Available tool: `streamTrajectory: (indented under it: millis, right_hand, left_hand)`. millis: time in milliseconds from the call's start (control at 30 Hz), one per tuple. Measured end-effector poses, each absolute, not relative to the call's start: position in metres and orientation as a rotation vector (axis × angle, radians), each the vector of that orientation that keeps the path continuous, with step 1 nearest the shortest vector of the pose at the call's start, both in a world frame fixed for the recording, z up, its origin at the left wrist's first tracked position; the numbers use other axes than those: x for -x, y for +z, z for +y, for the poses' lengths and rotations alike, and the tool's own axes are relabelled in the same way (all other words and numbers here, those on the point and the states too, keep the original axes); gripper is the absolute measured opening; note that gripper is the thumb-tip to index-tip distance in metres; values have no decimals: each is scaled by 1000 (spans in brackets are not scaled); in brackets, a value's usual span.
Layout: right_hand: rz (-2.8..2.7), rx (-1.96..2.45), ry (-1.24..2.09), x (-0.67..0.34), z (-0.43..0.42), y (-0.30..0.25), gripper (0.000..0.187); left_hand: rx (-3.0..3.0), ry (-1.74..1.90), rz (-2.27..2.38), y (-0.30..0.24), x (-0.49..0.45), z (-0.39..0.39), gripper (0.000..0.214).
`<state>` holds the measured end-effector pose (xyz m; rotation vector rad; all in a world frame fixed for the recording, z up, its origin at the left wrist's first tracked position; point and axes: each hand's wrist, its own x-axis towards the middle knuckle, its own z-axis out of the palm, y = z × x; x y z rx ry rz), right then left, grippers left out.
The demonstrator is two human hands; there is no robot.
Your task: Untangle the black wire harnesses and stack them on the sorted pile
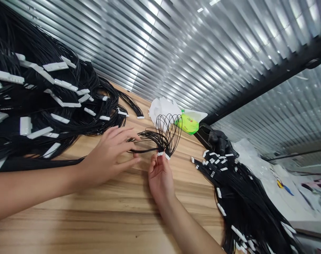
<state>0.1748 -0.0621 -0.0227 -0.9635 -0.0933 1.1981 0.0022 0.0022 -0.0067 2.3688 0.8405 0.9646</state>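
Observation:
My right hand (160, 176) pinches the white connector ends of a black wire harness (167, 135) just above the wooden table (118, 208). The thin black wires loop upward in a fan above those fingers. Another strand of the same bundle runs left toward my left hand (111, 155), whose fingers are stretched out and touch the wires at their tips.
A big heap of black harnesses with white connectors (41, 102) covers the table's left side. A second pile (240, 197) lies at the right edge. White paper (162, 107), a green packet (188, 123) and a black glove-like object (218, 139) sit by the ribbed metal wall.

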Motion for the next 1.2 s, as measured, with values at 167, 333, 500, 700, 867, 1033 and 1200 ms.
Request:
streamTrajectory:
  millis: [167,333,500,700,867,1033,1200]
  right_hand:
    - [-158,828,1353,-183,-61,-19,11]
    - [-153,809,1354,-176,-68,-9,15]
    - [-302,829,1284,-161,-74,-6,27]
    - [-274,921,1226,-153,-79,-10,32]
    - [-234,914,1184,-158,-77,-10,33]
    - [-289,890,1138,-159,-76,-6,30]
    - [-400,887,1151,-157,-79,-5,26]
  left_hand:
    - [-2120,864,866,-9,-3,6,23]
    - [-1929,594,748,-8,-8,-3,30]
    - [-1896,436,524,3,-7,-20,23]
    - [-1911,355,461,8,-5,-40,15]
    - [-1740,278,548,-1,-5,-45,24]
    - [-1709,159,507,6,-5,-40,30]
    - [-1865,207,444,12,-5,-41,25]
